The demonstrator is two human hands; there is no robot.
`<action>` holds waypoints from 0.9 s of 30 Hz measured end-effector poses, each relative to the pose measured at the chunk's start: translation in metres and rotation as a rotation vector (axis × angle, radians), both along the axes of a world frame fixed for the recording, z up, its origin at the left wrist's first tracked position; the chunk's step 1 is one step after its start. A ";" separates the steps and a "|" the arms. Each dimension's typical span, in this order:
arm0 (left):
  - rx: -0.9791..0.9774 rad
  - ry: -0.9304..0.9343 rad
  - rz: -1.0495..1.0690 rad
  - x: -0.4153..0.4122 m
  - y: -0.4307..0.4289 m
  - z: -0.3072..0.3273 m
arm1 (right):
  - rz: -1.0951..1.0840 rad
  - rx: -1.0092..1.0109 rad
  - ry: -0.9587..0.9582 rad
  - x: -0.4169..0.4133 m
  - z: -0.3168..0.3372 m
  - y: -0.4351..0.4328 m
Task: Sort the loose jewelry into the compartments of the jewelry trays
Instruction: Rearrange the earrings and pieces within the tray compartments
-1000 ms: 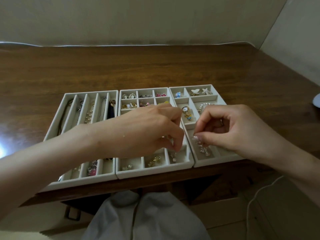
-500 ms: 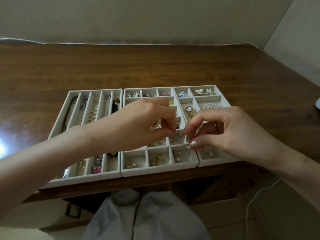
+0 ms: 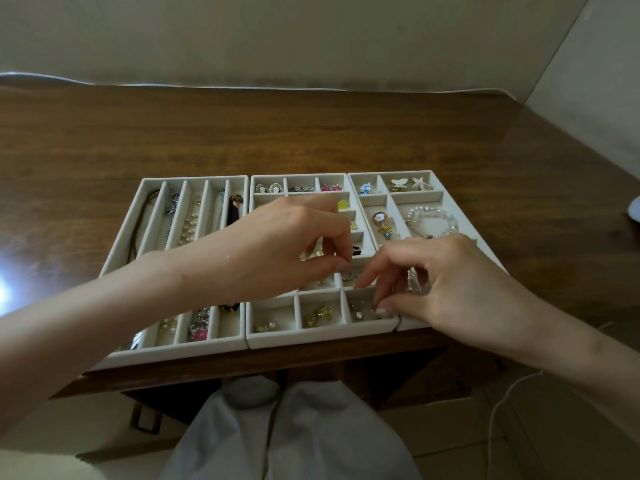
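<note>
Three white jewelry trays stand side by side at the table's front edge: the left tray (image 3: pixel 119 244) with long slots of necklaces, the middle tray (image 3: pixel 311 336) with small earring compartments, and the right tray (image 3: pixel 446 199) with a bead bracelet (image 3: pixel 433 221) and a charm (image 3: pixel 382 223). My left hand (image 3: pixel 277 247) hovers over the middle tray, thumb and forefinger pinched together on something too small to make out. My right hand (image 3: pixel 450 289) reaches into the middle tray's front right compartment, thumb and middle finger pinching a tiny piece there.
The wooden table (image 3: pixel 311 133) stretches behind the trays to a wall. A crystal piece (image 3: pixel 414 282) shows between my right hand's fingers, in the right tray. A white object (image 3: pixel 635 209) sits at the right edge. My knees are below the table edge.
My hands met over the middle tray, then parted. My right hand dropped toward the front right compartment. My left hand stayed pinched and shifted slightly back.
</note>
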State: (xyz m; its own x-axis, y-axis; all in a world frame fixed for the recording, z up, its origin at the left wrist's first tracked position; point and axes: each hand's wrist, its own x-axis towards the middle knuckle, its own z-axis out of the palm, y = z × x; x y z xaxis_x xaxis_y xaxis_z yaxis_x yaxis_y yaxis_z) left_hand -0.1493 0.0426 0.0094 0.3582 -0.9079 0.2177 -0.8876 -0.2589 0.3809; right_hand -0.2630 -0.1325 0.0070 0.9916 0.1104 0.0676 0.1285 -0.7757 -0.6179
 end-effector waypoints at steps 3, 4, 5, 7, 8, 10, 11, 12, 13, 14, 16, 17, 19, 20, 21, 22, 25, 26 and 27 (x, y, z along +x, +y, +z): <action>-0.003 -0.009 -0.006 0.000 0.000 0.000 | -0.008 -0.039 -0.019 0.000 -0.001 0.004; -0.003 -0.012 -0.007 0.000 0.000 -0.001 | -0.010 -0.064 -0.027 -0.001 -0.001 0.005; -0.002 -0.013 -0.008 0.001 0.000 -0.001 | -0.013 -0.092 -0.042 -0.001 -0.003 0.007; -0.003 -0.009 -0.009 0.002 0.000 -0.001 | -0.013 -0.159 -0.096 -0.001 -0.006 0.008; -0.003 -0.008 -0.009 0.002 0.000 -0.002 | -0.005 -0.200 -0.125 -0.001 -0.008 0.009; 0.000 -0.005 -0.009 0.002 0.000 -0.002 | 0.005 -0.277 -0.161 -0.001 -0.011 0.011; 0.002 -0.002 -0.009 0.003 0.000 -0.002 | 0.003 -0.311 -0.174 -0.001 -0.013 0.011; 0.002 0.001 -0.009 0.003 0.000 -0.003 | -0.002 -0.341 -0.188 -0.001 -0.014 0.012; 0.001 0.004 -0.009 0.004 0.000 -0.003 | -0.008 -0.365 -0.202 -0.002 -0.015 0.013; -0.002 0.007 -0.009 0.004 0.000 -0.003 | -0.014 -0.384 -0.215 -0.002 -0.016 0.014; -0.005 0.012 -0.007 0.005 0.000 -0.003 | -0.022 -0.420 -0.243 -0.002 -0.017 0.015; -0.007 0.014 -0.007 0.005 0.000 -0.003 | -0.027 -0.436 -0.254 -0.002 -0.017 0.015; -0.011 0.021 -0.011 0.006 0.000 -0.003 | -0.037 -0.458 -0.269 -0.001 -0.018 0.016; -0.013 0.024 -0.014 0.005 0.001 -0.003 | -0.037 -0.466 -0.273 -0.001 -0.018 0.015; -0.015 0.026 -0.016 0.006 0.003 -0.003 | -0.034 -0.468 -0.277 -0.001 -0.018 0.015; -0.017 0.030 -0.017 0.006 0.005 -0.002 | -0.028 -0.462 -0.281 -0.001 -0.018 0.014; -0.024 0.055 -0.006 0.006 0.012 -0.001 | -0.010 -0.382 -0.293 0.000 -0.013 0.009; -0.024 0.061 0.000 0.007 0.015 -0.001 | -0.001 -0.339 -0.290 0.000 -0.011 0.009; -0.024 0.064 0.003 0.007 0.017 0.000 | 0.012 -0.295 -0.281 0.001 -0.010 0.009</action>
State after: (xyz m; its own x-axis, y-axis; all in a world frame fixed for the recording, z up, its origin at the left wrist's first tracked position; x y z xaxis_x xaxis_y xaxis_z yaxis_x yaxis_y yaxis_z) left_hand -0.1428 0.0598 0.0090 0.3745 -0.9017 0.2161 -0.8605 -0.2511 0.4432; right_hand -0.2620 -0.1238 -0.0027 0.9375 0.1771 0.2996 0.2709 -0.9118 -0.3087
